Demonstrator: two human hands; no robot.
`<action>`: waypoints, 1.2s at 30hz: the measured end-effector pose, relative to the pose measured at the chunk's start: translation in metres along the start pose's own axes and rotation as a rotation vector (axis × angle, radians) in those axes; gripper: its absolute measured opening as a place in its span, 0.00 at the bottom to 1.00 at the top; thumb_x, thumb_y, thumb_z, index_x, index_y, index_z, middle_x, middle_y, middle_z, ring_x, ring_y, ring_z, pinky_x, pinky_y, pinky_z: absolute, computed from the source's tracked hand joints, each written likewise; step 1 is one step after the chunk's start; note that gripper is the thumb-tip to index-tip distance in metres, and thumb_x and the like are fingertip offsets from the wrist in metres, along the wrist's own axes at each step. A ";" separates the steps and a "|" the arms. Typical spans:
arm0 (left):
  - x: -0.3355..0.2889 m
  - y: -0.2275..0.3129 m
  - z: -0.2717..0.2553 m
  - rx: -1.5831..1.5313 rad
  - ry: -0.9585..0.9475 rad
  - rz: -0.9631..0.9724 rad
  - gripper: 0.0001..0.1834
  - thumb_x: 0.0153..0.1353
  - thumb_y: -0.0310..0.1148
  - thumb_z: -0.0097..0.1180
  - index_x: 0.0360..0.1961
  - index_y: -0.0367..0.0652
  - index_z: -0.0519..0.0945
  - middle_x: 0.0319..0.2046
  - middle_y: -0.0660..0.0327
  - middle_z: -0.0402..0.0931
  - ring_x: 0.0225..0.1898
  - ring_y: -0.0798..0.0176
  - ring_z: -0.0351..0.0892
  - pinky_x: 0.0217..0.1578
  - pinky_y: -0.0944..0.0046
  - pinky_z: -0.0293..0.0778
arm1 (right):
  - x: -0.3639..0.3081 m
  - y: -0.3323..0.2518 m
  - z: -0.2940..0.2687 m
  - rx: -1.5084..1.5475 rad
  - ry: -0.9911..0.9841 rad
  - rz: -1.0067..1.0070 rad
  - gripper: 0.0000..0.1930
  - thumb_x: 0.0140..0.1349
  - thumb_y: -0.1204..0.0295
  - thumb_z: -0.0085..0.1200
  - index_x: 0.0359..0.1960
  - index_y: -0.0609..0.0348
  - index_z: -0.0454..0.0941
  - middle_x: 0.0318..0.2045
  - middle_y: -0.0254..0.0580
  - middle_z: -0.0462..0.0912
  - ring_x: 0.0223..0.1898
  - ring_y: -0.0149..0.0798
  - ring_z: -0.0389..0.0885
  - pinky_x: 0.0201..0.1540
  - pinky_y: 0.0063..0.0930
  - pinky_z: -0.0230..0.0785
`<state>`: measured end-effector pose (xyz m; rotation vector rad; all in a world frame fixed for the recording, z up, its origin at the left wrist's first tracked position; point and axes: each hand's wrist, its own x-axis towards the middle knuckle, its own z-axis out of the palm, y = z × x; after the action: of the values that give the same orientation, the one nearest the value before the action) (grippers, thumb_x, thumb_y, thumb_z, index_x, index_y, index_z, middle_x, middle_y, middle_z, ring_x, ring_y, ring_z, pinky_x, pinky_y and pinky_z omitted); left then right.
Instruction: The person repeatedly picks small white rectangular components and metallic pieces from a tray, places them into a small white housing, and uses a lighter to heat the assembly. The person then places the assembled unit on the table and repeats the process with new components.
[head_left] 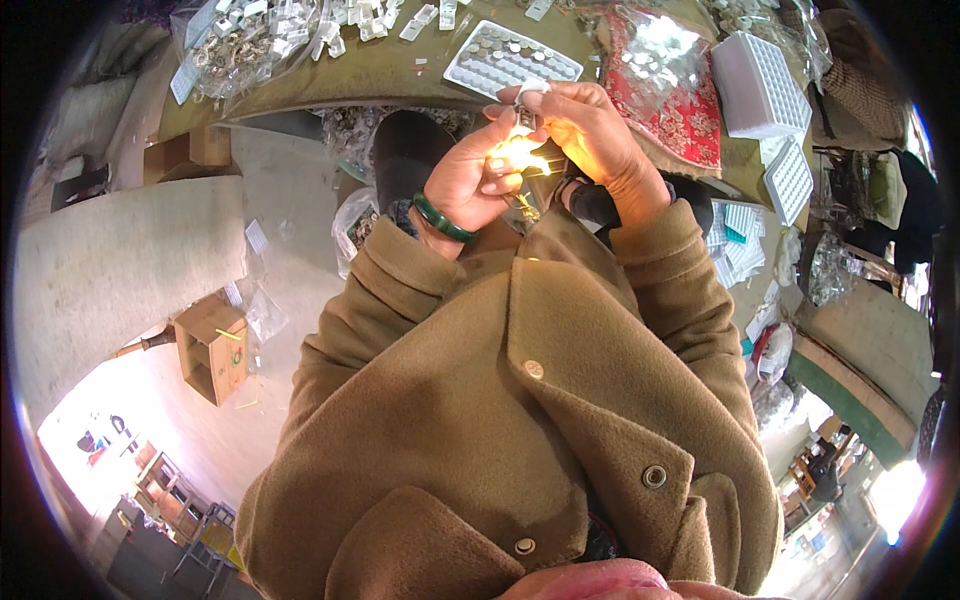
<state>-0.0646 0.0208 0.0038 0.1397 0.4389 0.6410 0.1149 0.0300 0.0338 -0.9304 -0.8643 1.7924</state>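
Above my lap, both hands are brought together around a small white plastic case (pixel 533 87) joined to a glowing yellow light (pixel 518 153). My left hand (pixel 468 178), with a dark green bangle at the wrist, has its fingers bent around the lit part. My right hand (pixel 597 128) pinches the white case between thumb and fingers. The glare hides the detail of the lit piece. Thin golden strands (pixel 526 207) hang below it. Just beyond the hands, a white tray (pixel 490 82) on the table carries round silvery button cells in several of its pockets.
On the green tabletop (pixel 385 75), a clear bag (pixel 262 50) holds a heap of small parts, with loose white cases nearby. To the right lie a red patterned cloth (pixel 690 125) and a stack of white trays (pixel 760 85). An open cardboard box (pixel 210 350) sits on the floor at left.
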 end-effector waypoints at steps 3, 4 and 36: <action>-0.003 0.000 0.007 0.012 -0.066 0.038 0.15 0.69 0.43 0.56 0.50 0.46 0.76 0.41 0.66 0.77 0.21 0.84 0.59 0.19 0.81 0.56 | -0.008 -0.005 -0.004 -0.110 -0.084 -0.095 0.13 0.66 0.73 0.53 0.42 0.75 0.82 0.46 0.57 0.83 0.51 0.48 0.82 0.57 0.38 0.71; -0.002 -0.001 0.010 0.020 -0.071 0.055 0.14 0.69 0.43 0.56 0.49 0.47 0.76 0.41 0.67 0.76 0.21 0.84 0.58 0.19 0.80 0.55 | -0.011 -0.008 -0.004 -0.200 -0.083 -0.114 0.16 0.66 0.70 0.55 0.49 0.72 0.81 0.46 0.53 0.84 0.50 0.40 0.82 0.55 0.32 0.72; 0.007 -0.027 0.030 0.577 0.127 -0.039 0.14 0.64 0.33 0.58 0.48 0.39 0.84 0.38 0.66 0.83 0.33 0.78 0.75 0.32 0.76 0.69 | -0.087 0.002 -0.043 -1.076 0.158 -0.559 0.18 0.59 0.77 0.60 0.52 0.61 0.80 0.41 0.50 0.85 0.42 0.45 0.85 0.45 0.33 0.76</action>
<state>-0.0319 0.0034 0.0213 0.6384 0.7406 0.4712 0.1775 -0.0444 0.0325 -1.2677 -1.8196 0.6852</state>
